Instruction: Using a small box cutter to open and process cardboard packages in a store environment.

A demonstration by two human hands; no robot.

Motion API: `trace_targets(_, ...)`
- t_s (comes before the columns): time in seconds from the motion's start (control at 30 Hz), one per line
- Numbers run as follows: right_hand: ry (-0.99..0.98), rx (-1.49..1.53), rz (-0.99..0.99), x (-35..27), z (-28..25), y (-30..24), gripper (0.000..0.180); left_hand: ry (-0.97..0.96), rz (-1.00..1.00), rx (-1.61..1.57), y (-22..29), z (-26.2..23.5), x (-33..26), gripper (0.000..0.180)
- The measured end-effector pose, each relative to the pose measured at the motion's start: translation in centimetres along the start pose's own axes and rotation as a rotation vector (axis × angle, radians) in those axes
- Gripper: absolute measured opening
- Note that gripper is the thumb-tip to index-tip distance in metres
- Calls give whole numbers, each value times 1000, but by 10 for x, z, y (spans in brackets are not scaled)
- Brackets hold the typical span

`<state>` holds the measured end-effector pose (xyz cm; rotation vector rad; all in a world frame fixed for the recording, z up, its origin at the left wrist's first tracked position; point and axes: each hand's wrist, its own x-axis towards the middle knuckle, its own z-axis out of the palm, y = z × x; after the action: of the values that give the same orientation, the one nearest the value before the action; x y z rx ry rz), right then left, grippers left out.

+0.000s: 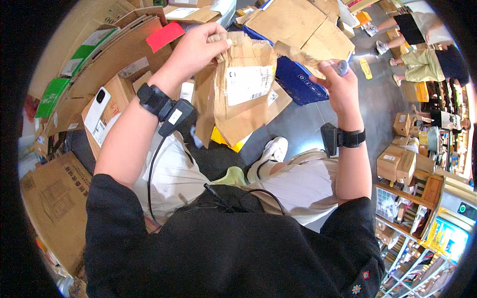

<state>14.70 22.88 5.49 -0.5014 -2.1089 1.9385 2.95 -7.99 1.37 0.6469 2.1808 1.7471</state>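
My left hand is closed on the upper edge of a worn cardboard box, which has a white shipping label on its side. The box is held up in front of my knees, its top edge ragged. A crumpled brown strip, tape or torn cardboard, stretches from near the box's top corner to my right hand. My right fingers pinch the strip's end. A small grey-blue object shows at those fingertips; I cannot make out what it is.
Flattened cardboard is stacked at the left, with a phone on a box. Beyond my hands stands a blue carton under a large brown box. Shelves with parcels line the right; other people stand farther off.
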Motion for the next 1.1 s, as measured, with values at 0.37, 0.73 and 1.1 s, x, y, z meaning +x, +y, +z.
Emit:
trace_targets(0.37, -74, 531, 116, 3, -12, -14, 9, -228, -179, -35, -27, 24, 17, 19)
trace_targets(0.73, -362, 444, 171, -20, 15, -20, 14, -481, -355, -239, -29, 79, 8, 65)
trace_targets(1.1, -27, 541, 216, -7, 10, -6, 19, -425, -391, -286, -29, 91, 8, 34)
